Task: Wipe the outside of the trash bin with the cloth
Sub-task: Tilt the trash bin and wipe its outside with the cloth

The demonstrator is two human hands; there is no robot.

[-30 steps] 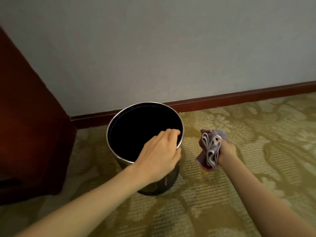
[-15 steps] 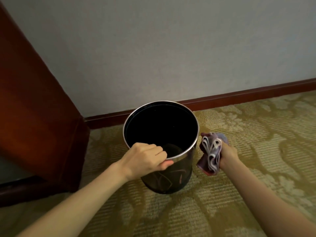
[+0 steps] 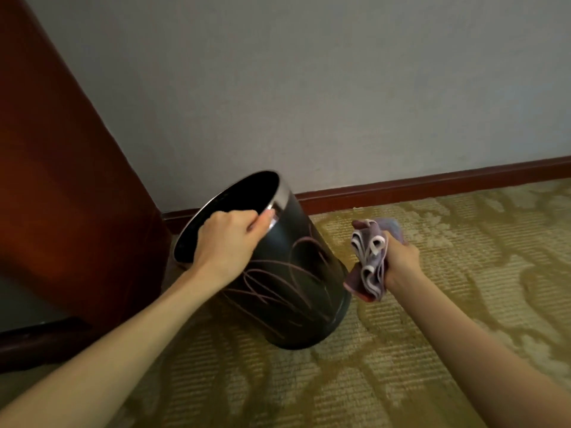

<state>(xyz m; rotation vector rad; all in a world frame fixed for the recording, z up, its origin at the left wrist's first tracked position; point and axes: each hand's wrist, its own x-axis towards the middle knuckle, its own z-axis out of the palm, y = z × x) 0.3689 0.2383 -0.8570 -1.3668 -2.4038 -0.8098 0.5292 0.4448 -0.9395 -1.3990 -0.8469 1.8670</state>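
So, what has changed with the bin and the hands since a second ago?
The left hand took hold of the rim and tipped the trash bin toward the left, baring its patterned side. The right hand holds the bunched cloth beside it, as before.

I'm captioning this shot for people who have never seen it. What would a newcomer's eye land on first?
The dark trash bin with thin curved lines sits mid-frame on the patterned carpet, tilted leftward, its metal rim gripped by the left hand. Just right of it, the right hand holds a bunched purple cloth close to the bin's wall; whether they touch is unclear.
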